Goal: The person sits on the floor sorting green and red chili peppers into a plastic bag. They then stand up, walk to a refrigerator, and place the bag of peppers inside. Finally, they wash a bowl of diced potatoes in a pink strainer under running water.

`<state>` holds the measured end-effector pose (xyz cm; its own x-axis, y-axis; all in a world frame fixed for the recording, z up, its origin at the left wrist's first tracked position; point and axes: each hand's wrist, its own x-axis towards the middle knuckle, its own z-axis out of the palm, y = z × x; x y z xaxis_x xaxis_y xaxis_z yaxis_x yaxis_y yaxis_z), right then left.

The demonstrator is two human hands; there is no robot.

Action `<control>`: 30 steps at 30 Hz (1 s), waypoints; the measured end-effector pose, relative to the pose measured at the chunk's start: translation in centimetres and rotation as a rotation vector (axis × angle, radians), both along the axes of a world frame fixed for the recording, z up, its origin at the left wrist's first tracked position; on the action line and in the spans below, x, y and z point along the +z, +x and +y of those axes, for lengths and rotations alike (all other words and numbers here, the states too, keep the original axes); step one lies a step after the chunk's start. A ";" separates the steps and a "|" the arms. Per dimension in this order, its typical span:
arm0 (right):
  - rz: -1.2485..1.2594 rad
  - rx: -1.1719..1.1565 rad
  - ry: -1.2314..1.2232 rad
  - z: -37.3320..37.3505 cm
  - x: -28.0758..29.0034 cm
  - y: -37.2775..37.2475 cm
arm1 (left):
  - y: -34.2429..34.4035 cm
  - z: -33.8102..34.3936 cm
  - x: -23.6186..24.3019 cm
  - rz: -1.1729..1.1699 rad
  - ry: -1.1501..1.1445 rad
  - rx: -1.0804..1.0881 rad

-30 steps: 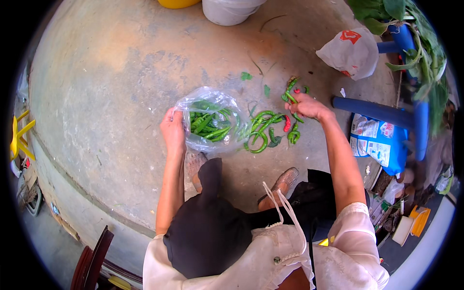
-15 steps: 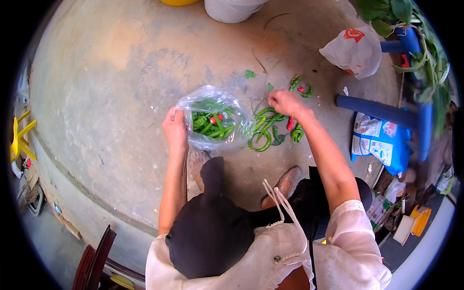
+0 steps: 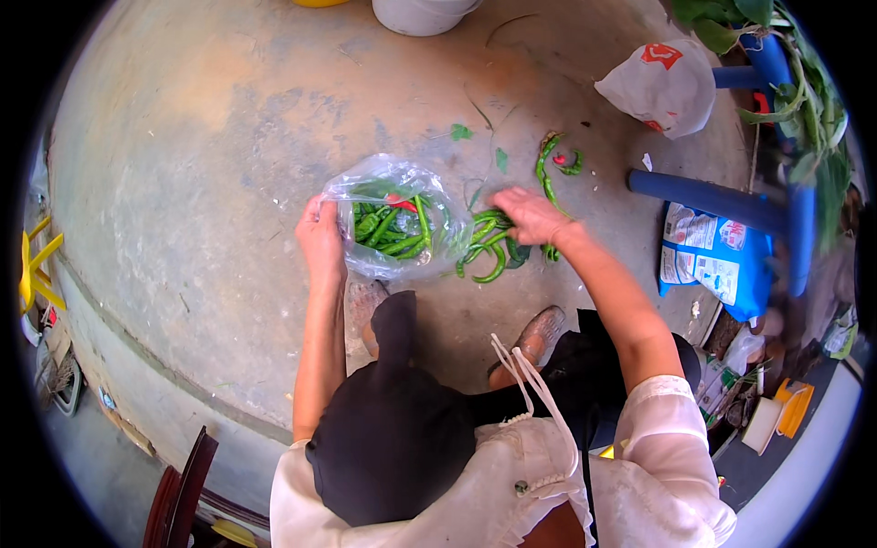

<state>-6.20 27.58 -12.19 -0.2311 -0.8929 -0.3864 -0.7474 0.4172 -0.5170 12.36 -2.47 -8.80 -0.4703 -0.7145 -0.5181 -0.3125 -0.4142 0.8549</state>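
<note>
A clear plastic bag [image 3: 370, 262] lies with its mouth open on the concrete floor. Inside it are green chili peppers [image 3: 379, 228] and a red chili pepper [image 3: 403, 205]. My left hand [image 3: 320, 228] pinches the bag's left rim, fingers closed. Just right of the bag, my right hand [image 3: 530, 217] bends over a small pile of green chili peppers [image 3: 493, 260], its fingers curled onto them and partly hidden. Farther right lie a long curved green pepper [image 3: 545, 169] and a small red piece [image 3: 559, 159] beside a short green one [image 3: 574, 165].
Torn green leaves [image 3: 460, 132] lie beyond the pile. A white bucket [image 3: 420, 16] stands at the far edge. On the right are a white plastic bag [image 3: 662, 87], blue stool legs [image 3: 703, 199], a blue-and-white packet [image 3: 717, 256] and leafy greens [image 3: 818, 110]. My shoes [image 3: 539, 338] are close by.
My right hand has come down from a raised closed fist onto the pepper pile, covering the red pepper there. The peppers in the bag lie differently. The whole view has shifted slightly.
</note>
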 end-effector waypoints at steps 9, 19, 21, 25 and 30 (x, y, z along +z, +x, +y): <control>0.233 0.156 0.062 1.1 -1.2 3.4 | -0.3 0.6 1.0 -0.044 -0.032 -0.022; 0.223 0.031 0.096 -0.6 -1.5 4.6 | -0.1 0.2 0.3 -0.012 -0.037 -0.018; 0.104 0.015 0.183 -0.6 -0.4 3.0 | 0.1 0.2 0.0 -0.010 -0.038 -0.018; -0.119 -0.026 0.392 -0.3 3.9 -1.9 | 0.2 0.1 0.2 -0.020 -0.031 -0.012; -0.307 -0.174 0.381 -3.8 10.9 -5.0 | 0.4 -0.1 -0.2 -0.022 -0.008 0.018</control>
